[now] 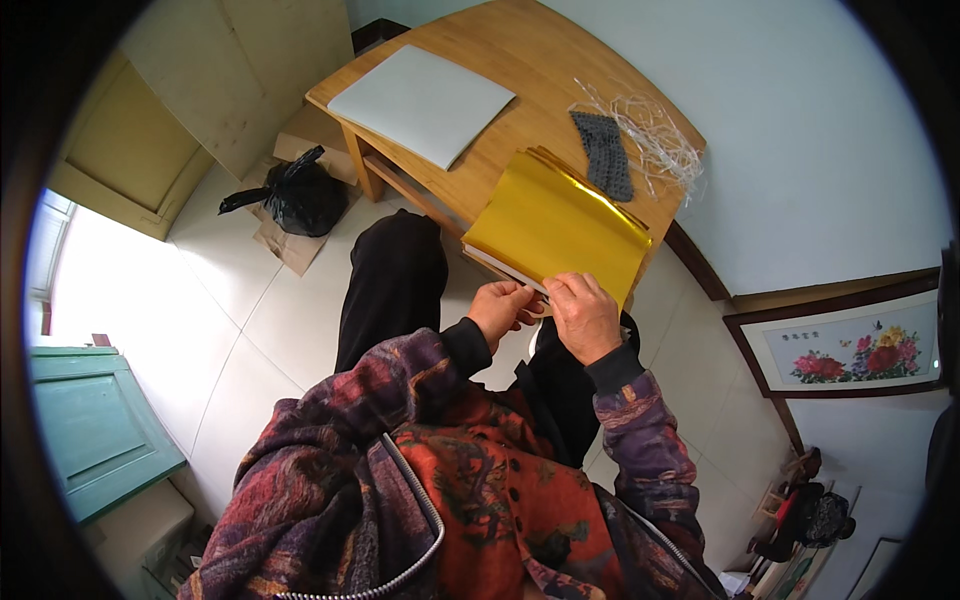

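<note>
A shiny gold foil sheet (560,222) lies over the near right end of the wooden table, its near edge reaching toward me. A white layer shows under that edge, and the far edge curls up a little in several layers. My right hand (584,318) bends its fingers over the near edge of the gold foil sheet and grips it. Close beside it, my left hand (500,312) is closed in a pinch at the same edge. What lies between the left fingertips is too small to tell.
On the wooden table (505,60) lie a white board (420,103), a grey knitted strip (602,155) and a tangle of clear strips (655,140). A black plastic bag (303,195) sits on flattened cardboard at left. A framed flower picture (850,340) leans at right.
</note>
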### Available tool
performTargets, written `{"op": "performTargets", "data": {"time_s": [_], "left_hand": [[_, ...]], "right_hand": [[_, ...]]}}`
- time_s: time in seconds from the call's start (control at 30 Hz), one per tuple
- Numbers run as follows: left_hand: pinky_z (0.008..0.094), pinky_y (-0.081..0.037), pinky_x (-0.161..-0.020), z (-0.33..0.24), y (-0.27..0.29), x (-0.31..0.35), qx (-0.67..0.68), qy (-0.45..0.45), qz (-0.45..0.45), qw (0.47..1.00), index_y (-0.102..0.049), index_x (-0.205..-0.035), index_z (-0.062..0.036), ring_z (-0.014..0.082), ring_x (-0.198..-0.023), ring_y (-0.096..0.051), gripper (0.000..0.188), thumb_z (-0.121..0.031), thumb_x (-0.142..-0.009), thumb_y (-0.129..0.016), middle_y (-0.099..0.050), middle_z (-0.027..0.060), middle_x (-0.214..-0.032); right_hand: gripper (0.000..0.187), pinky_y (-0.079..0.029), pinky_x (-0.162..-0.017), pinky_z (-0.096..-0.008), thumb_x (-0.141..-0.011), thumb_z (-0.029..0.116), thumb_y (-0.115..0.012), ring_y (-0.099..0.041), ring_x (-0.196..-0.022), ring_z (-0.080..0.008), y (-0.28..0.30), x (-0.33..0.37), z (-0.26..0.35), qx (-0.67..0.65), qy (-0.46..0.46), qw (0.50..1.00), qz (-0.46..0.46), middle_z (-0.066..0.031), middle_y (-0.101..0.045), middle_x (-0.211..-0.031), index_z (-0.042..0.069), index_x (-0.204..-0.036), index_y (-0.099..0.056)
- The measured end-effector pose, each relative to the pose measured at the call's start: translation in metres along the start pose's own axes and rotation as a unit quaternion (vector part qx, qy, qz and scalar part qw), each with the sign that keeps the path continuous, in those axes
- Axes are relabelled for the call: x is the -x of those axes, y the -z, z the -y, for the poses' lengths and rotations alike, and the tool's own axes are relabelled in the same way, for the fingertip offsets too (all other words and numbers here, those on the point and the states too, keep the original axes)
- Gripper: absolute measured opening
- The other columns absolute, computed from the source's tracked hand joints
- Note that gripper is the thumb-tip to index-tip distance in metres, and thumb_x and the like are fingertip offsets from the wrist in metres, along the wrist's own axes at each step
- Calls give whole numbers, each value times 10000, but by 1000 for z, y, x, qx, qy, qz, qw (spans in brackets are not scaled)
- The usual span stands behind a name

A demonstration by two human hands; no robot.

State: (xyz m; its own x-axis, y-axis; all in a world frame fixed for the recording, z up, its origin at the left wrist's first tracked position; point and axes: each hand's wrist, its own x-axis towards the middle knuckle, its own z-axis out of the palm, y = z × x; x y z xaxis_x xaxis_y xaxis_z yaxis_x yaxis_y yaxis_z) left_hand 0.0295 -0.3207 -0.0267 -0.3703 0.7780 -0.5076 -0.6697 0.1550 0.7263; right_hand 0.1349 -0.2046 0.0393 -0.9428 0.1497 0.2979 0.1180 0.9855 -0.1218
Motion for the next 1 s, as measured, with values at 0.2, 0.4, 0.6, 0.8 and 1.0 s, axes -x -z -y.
{"op": "performTargets", "data": {"time_s": [0.2,0.4,0.6,0.8,1.0], "left_hand": [[244,-460,-584,-4,0,0,-4,-4,8,1000,-645,-860,-18,117,-645,-597,164,-151,-892,-554,-668,60,-804],[249,-460,-574,-3,0,0,-9,-7,1,1000,-631,-818,-25,122,-636,-599,143,-143,-869,-570,-662,59,-782],[256,-455,-559,-3,0,0,-20,-10,-9,1000,-608,-778,-39,129,-612,-590,134,-139,-863,-580,-636,47,-732],[246,-449,-552,-7,1,2,-15,-17,-10,1000,-596,-785,-64,126,-601,-587,104,-134,-862,-590,-616,33,-705],[232,-451,-553,-6,11,6,-27,-8,27,999,-597,-832,-84,105,-605,-591,51,-124,-863,-589,-620,18,-713]], "right_hand": [[206,-508,-739,-361,-782,60,-620,-581,-901,-261,2,0,-2,-32,-1,999,21,-56,-592,-961,54,-987,-631],[242,-498,-772,-369,-772,59,-635,-566,-948,-270,4,1,1,-55,-13,998,35,-70,-576,-1000,43,-1013,-616],[249,-493,-763,-383,-743,57,-658,-560,-936,-269,-5,5,4,24,-13,999,35,-68,-562,-998,50,-983,-592],[259,-497,-747,-385,-734,41,-683,-578,-889,-290,-11,7,0,19,-36,999,16,-81,-574,-950,46,-979,-599],[253,-495,-756,-382,-727,62,-706,-583,-903,-290,2,2,-3,-48,-54,997,39,-79,-584,-938,49,-967,-624]]}}
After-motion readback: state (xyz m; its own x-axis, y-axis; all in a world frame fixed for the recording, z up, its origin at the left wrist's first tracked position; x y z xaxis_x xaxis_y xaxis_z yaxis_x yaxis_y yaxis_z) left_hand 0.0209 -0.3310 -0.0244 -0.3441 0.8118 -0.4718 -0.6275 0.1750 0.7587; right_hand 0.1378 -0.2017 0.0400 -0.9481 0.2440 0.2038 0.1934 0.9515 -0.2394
